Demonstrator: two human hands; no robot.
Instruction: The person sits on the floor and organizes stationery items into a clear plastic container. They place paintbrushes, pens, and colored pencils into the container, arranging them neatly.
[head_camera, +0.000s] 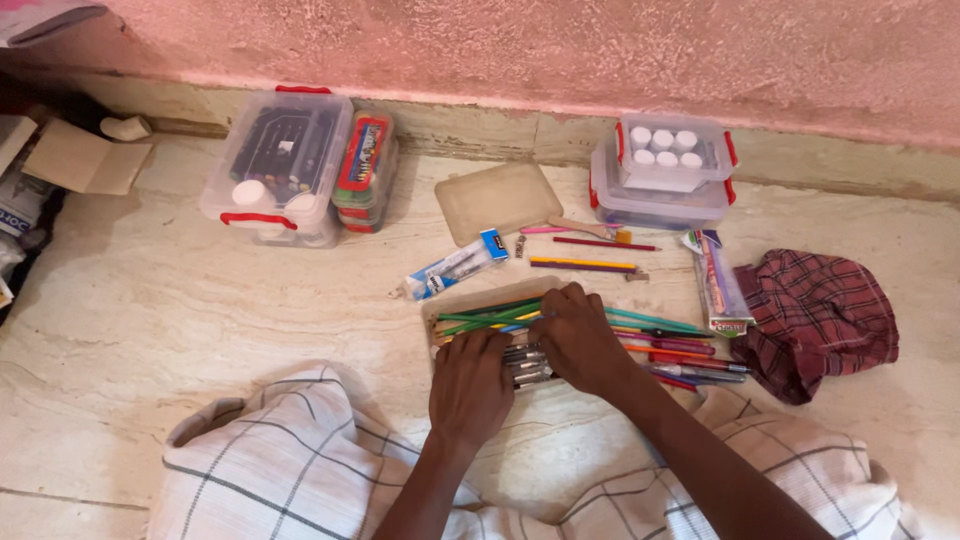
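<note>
My left hand (470, 385) lies palm down on a bunch of dark pens (528, 364) in a shallow beige tray (450, 302) on the stone floor. My right hand (578, 335) presses on the same heap, its fingers curled over green and yellow pencils (480, 318). More pencils and pens (680, 350) fan out to the right of the tray. Whether either hand grips one pen cannot be made out.
A beige lid (498, 200) lies beyond the tray, with a blue-and-white tube (455, 268) and loose pencils (585, 264) beside it. Clear plastic boxes (280, 160) (665, 165) stand by the pink wall. A checked red cloth (820, 315) and a packet (718, 285) lie at right.
</note>
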